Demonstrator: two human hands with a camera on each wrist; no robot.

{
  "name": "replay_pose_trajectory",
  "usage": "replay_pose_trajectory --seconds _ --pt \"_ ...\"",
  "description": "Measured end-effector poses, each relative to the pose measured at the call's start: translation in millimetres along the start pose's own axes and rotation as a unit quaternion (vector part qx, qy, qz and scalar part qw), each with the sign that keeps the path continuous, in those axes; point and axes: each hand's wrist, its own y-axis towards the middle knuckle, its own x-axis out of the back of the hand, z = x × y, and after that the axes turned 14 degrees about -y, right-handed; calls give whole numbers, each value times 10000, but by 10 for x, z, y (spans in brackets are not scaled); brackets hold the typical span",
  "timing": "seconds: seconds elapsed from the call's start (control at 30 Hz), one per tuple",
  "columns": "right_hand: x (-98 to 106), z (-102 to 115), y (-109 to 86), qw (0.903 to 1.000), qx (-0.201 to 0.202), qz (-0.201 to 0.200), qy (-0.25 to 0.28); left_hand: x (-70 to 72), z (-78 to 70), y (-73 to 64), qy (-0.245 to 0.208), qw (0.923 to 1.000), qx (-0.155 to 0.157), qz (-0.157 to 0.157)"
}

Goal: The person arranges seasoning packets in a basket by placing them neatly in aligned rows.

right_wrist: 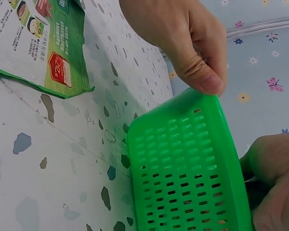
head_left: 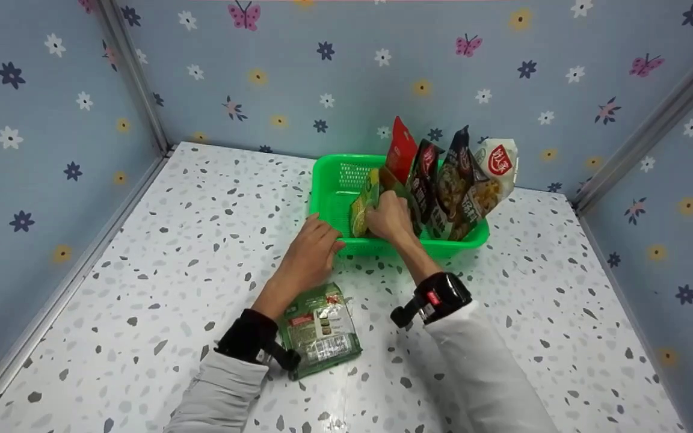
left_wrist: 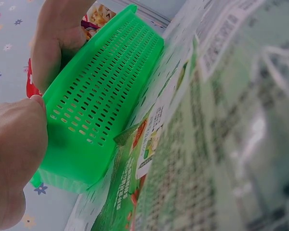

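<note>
A green perforated plastic basket (head_left: 326,180) stands on the table with several upright food packets in it. My left hand (head_left: 307,255) grips the basket's near left corner, its thumb (right_wrist: 209,83) over the rim. Inside the basket, my right hand (head_left: 391,216) holds a yellow-and-green packet (head_left: 358,210) at the left end of the row; its fingertips are hidden among the packets. Close to my left wrist, a green packet (head_left: 322,334) with a printed label lies flat on the table, in front of the basket.
A red packet (head_left: 402,150), dark packets (head_left: 423,174) and a cream-topped packet (head_left: 498,162) lean in the basket's middle and right, rising above the rim. Flower-patterned walls (head_left: 346,78) enclose the speckled white table (head_left: 160,240) at the back and both sides.
</note>
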Motion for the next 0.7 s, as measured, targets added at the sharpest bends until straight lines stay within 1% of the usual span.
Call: replay_pose_trajectory --seconds 0.1,0.13,0.4,0.47,0.7 --pt "-6 -12 -25 9998 1 -179 -16 -5 -2 -4 -75 9999 -51 -52" --pt "41 46 -87 9997 -51 -228 -69 -1 -5 -4 -99 9999 -27 -33" --pt "84 -4 -158 9952 -78 -890 -394 5 -1 6 -62 10000 5 21" --pt "95 -32 -177 9944 -42 -963 -425 2 3 9 -61 10000 7 13" --pt "124 -129 -263 9942 28 -1008 -381 -1 0 7 -3 9999 106 83"
